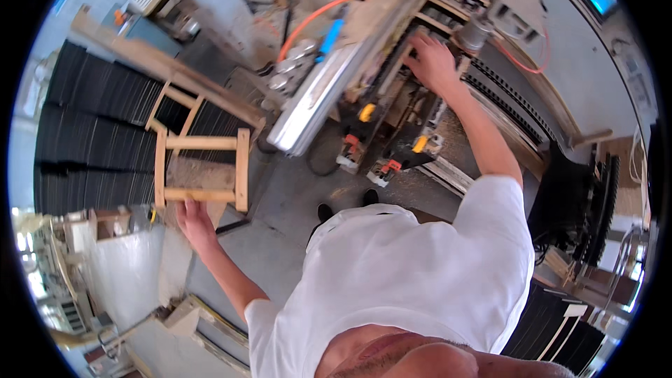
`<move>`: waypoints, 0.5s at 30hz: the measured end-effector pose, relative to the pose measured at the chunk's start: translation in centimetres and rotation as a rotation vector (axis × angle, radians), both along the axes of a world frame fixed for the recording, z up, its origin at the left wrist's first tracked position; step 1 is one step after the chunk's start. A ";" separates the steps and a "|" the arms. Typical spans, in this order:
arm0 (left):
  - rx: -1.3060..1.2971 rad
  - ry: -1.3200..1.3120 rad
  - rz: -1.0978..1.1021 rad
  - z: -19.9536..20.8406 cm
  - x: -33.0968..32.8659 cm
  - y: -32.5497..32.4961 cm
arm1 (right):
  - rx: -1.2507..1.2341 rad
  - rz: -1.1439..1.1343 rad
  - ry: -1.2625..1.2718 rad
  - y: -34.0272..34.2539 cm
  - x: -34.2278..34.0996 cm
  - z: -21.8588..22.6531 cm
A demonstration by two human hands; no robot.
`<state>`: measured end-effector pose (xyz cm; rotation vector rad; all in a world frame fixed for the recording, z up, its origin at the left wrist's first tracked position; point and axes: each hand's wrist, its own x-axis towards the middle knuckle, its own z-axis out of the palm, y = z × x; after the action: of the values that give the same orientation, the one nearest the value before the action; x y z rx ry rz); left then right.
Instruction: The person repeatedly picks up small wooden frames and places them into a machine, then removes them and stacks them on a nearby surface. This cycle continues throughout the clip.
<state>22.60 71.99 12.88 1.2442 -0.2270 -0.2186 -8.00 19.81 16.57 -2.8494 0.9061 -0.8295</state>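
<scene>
At the left, my left hand [194, 224] is at the near rail of a small rectangular wooden frame [201, 143], its fingers closed on that rail. The frame has two side pieces joined by two crossbars. Just beyond it lies another light wooden frame [183, 100], partly covered by the first. My right arm reaches forward to a long machine bed, where my right hand [432, 63] is over the rails with its fingers bent down. Pale wooden slats [435, 23] lie crosswise by its fingertips. Whether those fingers grip anything is hidden by the hand and blur.
Tall stacks of thin dark strips [91, 133] fill the left. A silver metal guard [315, 105] runs beside the machine, with yellow and red clamps [386, 170] at its near end. An orange hose [315, 17] curves behind. Black chain tracks [511, 101] lie to the right.
</scene>
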 end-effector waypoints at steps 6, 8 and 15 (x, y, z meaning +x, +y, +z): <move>-0.053 0.107 -0.096 0.6 15.8 1.8 | 0.578 0.197 -0.120 18.5 -1.7 -2.4; -0.047 0.145 -0.103 1.1 19.8 -0.1 | 0.779 0.149 -0.019 22.2 -1.9 -6.2; 0.249 0.193 -0.011 -0.8 29.3 -3.9 | 0.912 -0.082 0.349 29.6 -3.9 -16.6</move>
<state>51.93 68.11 12.06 1.4584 -0.0401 -0.3826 -11.92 49.38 -0.07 -2.1531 1.0675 0.1165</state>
